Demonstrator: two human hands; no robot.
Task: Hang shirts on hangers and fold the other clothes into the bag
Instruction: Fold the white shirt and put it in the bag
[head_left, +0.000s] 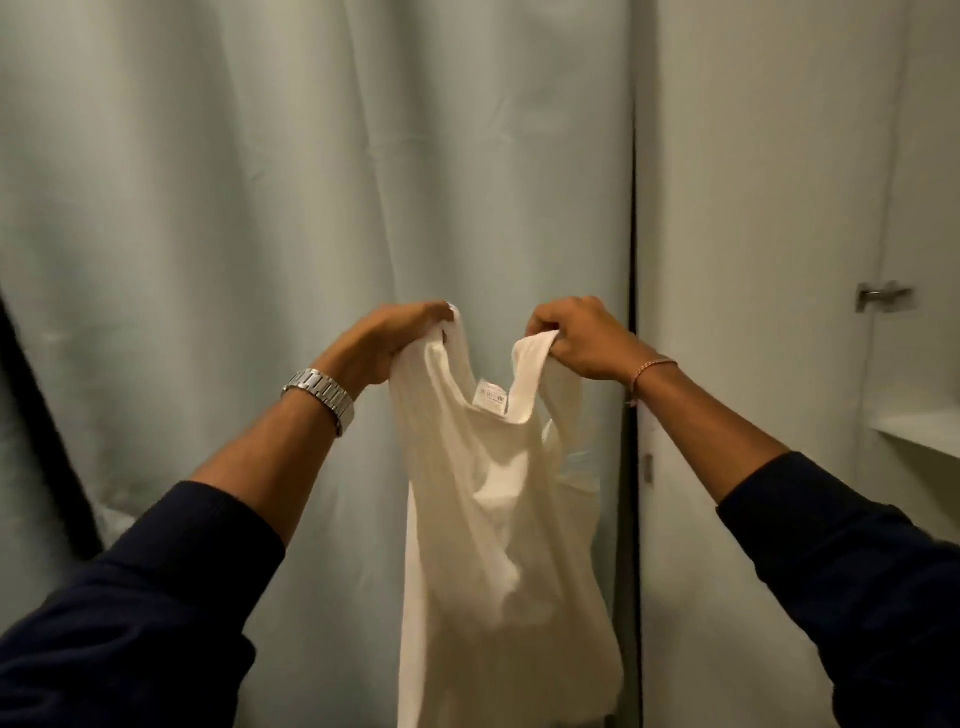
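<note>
A white sleeveless top (493, 519) hangs in front of me, held up by its two shoulder straps. My left hand (395, 338) grips the left strap and my right hand (582, 338) grips the right strap. A small label shows inside the neckline. The hem runs out of the frame at the bottom. No hanger or bag is in view.
A pale curtain (234, 234) fills the space behind the top. To the right stands a light wall panel with a metal hook (880, 295) and a small shelf (924, 431) below it. A dark frame edge (47, 441) runs down the left side.
</note>
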